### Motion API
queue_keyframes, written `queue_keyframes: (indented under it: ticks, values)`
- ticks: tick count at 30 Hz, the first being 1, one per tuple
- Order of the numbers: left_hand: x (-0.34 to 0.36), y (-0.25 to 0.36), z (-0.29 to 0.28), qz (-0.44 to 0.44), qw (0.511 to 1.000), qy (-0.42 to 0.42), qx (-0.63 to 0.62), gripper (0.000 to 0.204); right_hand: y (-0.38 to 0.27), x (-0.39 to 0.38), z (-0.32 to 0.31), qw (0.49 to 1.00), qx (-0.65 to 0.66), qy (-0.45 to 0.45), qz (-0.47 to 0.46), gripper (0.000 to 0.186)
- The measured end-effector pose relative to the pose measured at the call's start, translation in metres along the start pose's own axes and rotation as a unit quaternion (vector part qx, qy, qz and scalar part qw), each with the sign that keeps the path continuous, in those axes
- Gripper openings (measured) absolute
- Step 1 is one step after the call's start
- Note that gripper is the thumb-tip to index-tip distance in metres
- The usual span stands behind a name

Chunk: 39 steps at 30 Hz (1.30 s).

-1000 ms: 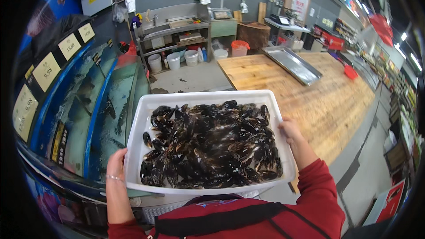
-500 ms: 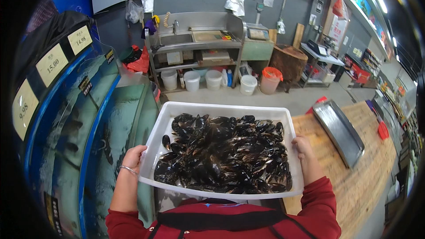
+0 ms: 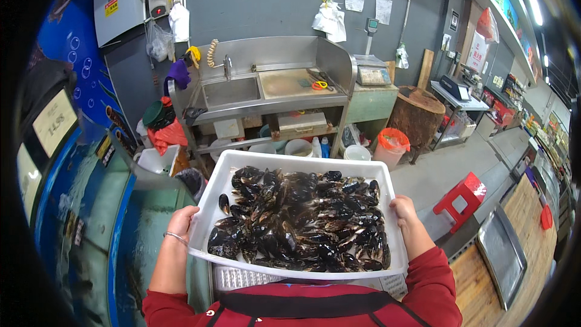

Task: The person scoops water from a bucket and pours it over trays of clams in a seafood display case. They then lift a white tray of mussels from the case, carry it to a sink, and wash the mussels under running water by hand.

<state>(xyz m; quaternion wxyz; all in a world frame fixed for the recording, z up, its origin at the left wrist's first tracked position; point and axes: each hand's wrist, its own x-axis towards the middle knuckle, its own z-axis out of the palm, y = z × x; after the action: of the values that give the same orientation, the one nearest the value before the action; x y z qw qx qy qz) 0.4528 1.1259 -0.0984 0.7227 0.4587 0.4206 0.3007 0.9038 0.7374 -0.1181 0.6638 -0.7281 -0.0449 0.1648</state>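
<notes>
A white rectangular plastic tray (image 3: 206, 218) is held level in front of my body, with a thick layer of dark mussels (image 3: 296, 218) spread over its bottom. One mussel (image 3: 224, 204) lies a little apart near the tray's left wall. My left hand (image 3: 183, 221), with a bracelet at the wrist, is closed on the tray's left rim. On the opposite short side, my right hand (image 3: 404, 211) grips the right rim. The undersides of both hands' grips are hidden by the tray.
Water tanks (image 3: 121, 230) line the left. Ahead stands a steel sink bench (image 3: 272, 106) with scissors (image 3: 319, 85) on its board; buckets stand below. A scale (image 3: 372, 72), a tree-stump block (image 3: 417, 109) and a red stool (image 3: 461, 201) are to the right. A metal tray (image 3: 502, 254) lies on a wooden table (image 3: 478, 278).
I have moved forward with the tray of mussels. The sink bench is closer, the tanks and wooden table have slid back, and the red stool shows fully. Both hands keep their hold.
</notes>
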Motion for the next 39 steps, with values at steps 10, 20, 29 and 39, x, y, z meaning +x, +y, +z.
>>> queue_keyframes:
  ticks: [10,20,29,39]
  values:
    - [0.069,-0.001,0.012,-0.035,0.999,0.014,-0.014,0.011,-0.026,0.054,0.032,0.999,-0.026,-0.002,0.019,0.031]
    - [0.125,0.067,0.015,-0.022,0.999,0.014,-0.021,0.016,-0.064,0.136,0.11,0.998,-0.051,-0.021,-0.001,0.033]
    - [0.2,0.032,-0.022,-0.05,0.996,0.075,0.004,0.017,-0.06,0.149,0.157,0.991,-0.128,0.034,0.034,0.043]
    - [0.181,0.068,-0.02,-0.05,0.986,0.154,0.037,0.017,-0.094,0.176,0.2,0.957,-0.289,0.004,-0.035,0.043]
